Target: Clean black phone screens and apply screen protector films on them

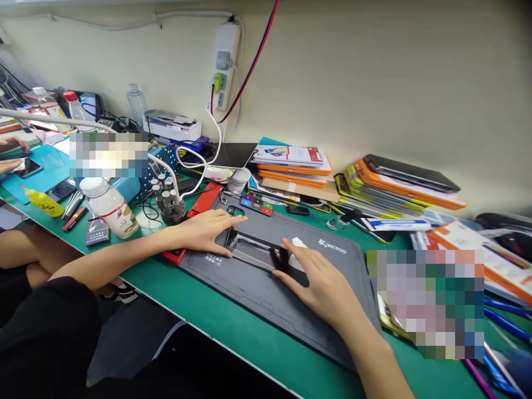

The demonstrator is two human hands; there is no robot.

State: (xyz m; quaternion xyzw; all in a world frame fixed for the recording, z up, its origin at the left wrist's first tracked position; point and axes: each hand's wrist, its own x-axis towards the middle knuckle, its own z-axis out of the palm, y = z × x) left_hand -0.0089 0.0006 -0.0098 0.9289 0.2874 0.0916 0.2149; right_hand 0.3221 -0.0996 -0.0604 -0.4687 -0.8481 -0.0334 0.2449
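A smartphone (253, 250) is laid face up on a grey repair mat (249, 293), which is spread on the green bench (233, 338). The phone's left end is clamped between thumb and fingers of the left hand (205, 230). The right hand (322, 282) is laid flat over the phone's right end, beside a white scrap (298, 242); whether anything is gripped beneath cannot be told. A plastic bottle (110, 208) is stood well left.

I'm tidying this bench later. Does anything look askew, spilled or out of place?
The orange-edged package stack by the wall leans in a fan, each layer offset from the one below. The phone under the left hand and right hand lies in line with the gray mat. No spill shows.
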